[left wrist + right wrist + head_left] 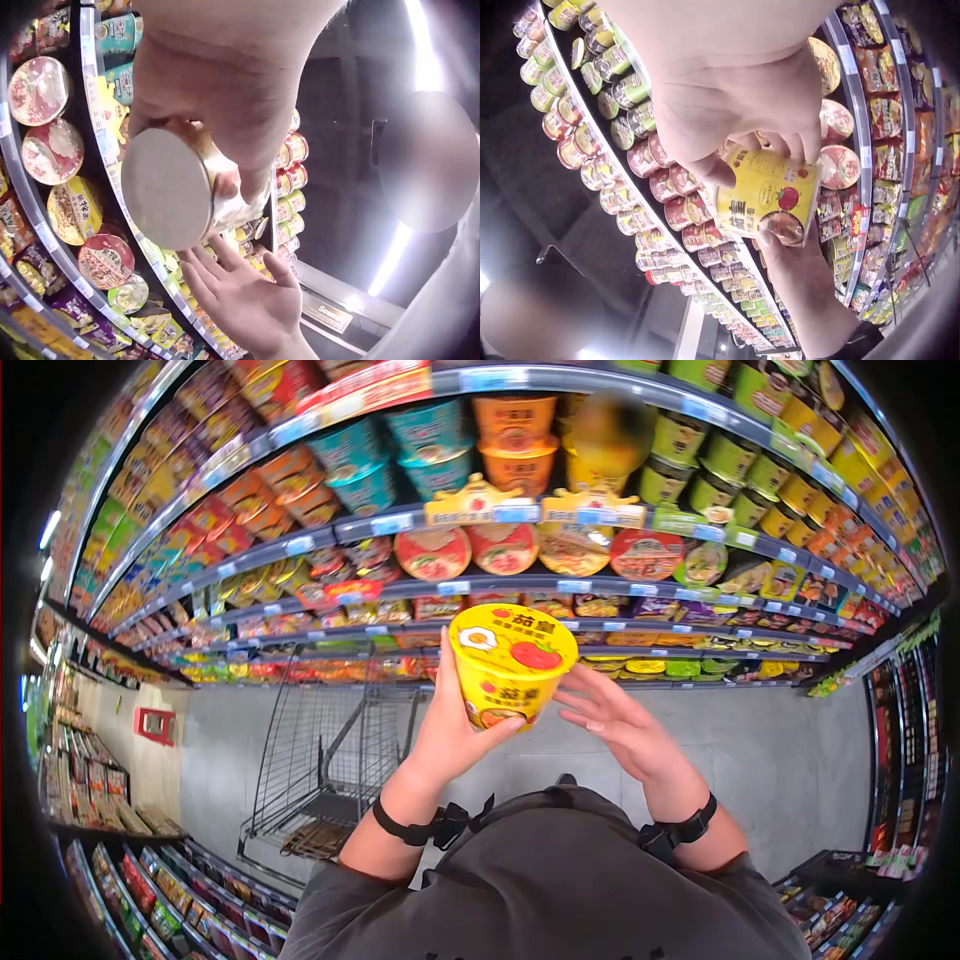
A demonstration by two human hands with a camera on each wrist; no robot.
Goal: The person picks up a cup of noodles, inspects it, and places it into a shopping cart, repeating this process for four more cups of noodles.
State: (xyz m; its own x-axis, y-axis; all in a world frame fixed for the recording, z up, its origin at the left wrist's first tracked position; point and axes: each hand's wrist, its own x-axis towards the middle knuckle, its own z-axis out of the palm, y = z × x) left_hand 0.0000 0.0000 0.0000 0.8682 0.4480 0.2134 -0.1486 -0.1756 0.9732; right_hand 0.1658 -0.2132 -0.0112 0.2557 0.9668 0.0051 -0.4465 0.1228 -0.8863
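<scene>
One yellow, round, tapered tub [508,695] with a tomato-printed lid [510,640], lid up, held in left hand [452,722], which wraps tub's left side. Right hand [628,722], empty, loosely spread, just right of tub; fingertip contact hard to call.

Plenty of room on the right: smooth grey floor [790,750] opens out past the right hand [622,722], its fingers extended just beside a yellow, tapered, round-lidded noodle cup [515,660]. The cup's left flank is blocked, the left hand [447,710] wrapped round it! From above, the lid lies uncovered; below, a gap runs between both wrists. Over left, a black wire shopping cart [335,807] obstructs. Ahead, dark grey shelves [345,532] bar the way, yellow crown-shaped signs [475,502] standing above one edge.
</scene>
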